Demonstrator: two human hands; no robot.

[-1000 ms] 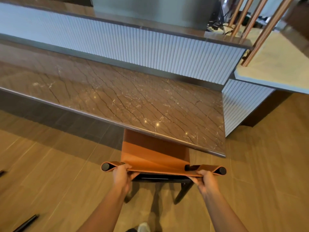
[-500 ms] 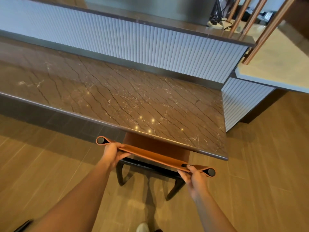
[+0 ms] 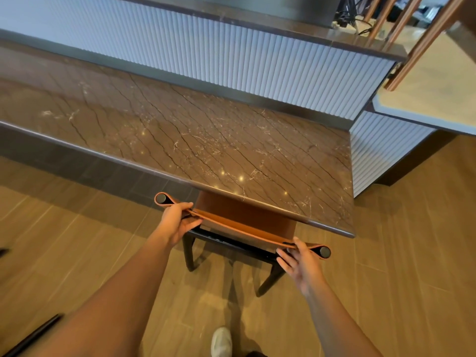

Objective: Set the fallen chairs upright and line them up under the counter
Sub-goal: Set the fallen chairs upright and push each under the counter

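An upright chair with an orange leather seat and back and black legs stands with its seat tucked under the brown marble counter. My left hand grips the left end of the chair's orange backrest top. My right hand touches the right end of the backrest, its fingers loosening and partly spread. The front of the seat is hidden beneath the counter's edge.
A ribbed white panel rises behind the counter. A lighter table top with copper slats stands at the right. Black chair legs of another chair poke in at the lower left. My white shoe is on the wooden floor.
The chair has slid further under the counter and turned slightly. My right hand's fingers have loosened from the backrest end; my left hand keeps its grip.
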